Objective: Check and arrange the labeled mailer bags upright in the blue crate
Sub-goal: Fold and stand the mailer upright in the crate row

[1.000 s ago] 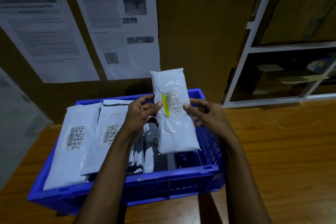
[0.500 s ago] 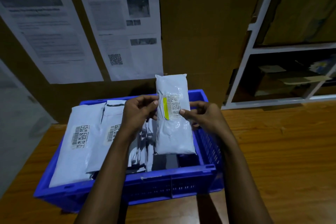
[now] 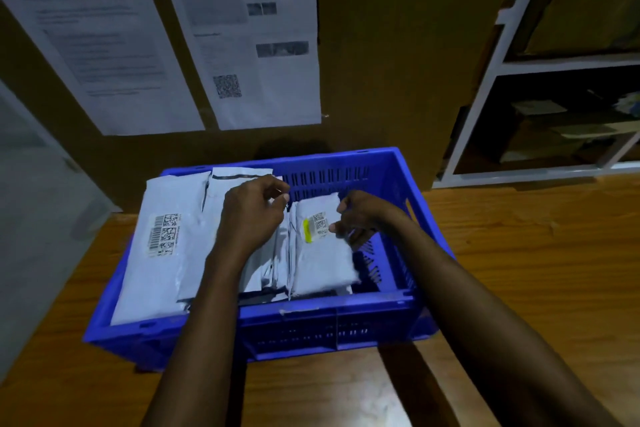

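The right hand (image 3: 360,218) pinches the bag (image 3: 322,260) by its right edge, apparently to stand it, label showing, in the crate (image 3: 346,310); whether the curled left hand (image 3: 251,218) holds anything is unclear.

No legible text on labels (image 3: 164,235), posters (image 3: 242,45).

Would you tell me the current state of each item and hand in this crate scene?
blue crate: partly filled, right end free.
large mailer: leaning at the left, barcode label showing.
yellow-marked mailer: in the crate, rightmost of the row, label showing.
left hand: fingers curled over the middle bags; grip unclear.
right hand: pinching the yellow-marked mailer's right edge.
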A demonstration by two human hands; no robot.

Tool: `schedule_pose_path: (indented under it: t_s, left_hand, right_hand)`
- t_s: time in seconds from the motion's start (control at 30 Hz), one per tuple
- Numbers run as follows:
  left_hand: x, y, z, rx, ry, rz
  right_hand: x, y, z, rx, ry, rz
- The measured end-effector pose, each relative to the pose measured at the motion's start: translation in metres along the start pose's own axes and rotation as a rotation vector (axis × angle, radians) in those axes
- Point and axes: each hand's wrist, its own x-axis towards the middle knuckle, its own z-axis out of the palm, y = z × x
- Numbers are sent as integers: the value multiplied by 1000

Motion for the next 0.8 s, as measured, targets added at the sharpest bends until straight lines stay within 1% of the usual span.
schedule_pose_path:
  t_s: [0.1,0.2,0.33,0.4,0.5,0.53,0.6,0.67,0.73,0.8]
  left_hand:
    - [-4,-4,4,31,9,47]
    - [-6,-6,8,109,5,89]
    - [-6,-12,15,159,-4,88]
    - [-6,-14,17,200,-2,91]
    - [-7,-12,18,287,-5,113]
    - [-7,-9,19,307,-5,133]
    - [-7,-1,19,333,-13,173]
    - [-7,10,23,361,-82,210]
    - [-8,20,29,380,-208,241]
    - [-10,26,38,397,-340,214]
  right_hand:
    - [8,6,11,-55,-81,14]
    - [15,11,15,-176,-82,11]
    - [24,16,18,-169,-108,55]
    - [26,17,17,-187,-78,37]
    - [26,17,14,-373,19,-32]
    - [28,18,13,-395,23,-45]
    - [33,21,14,-335,-23,-42]
    - [35,20,15,-323,-40,-45]
    - [35,19,14,-347,16,-69]
    - [38,21,13,-376,69,-51]
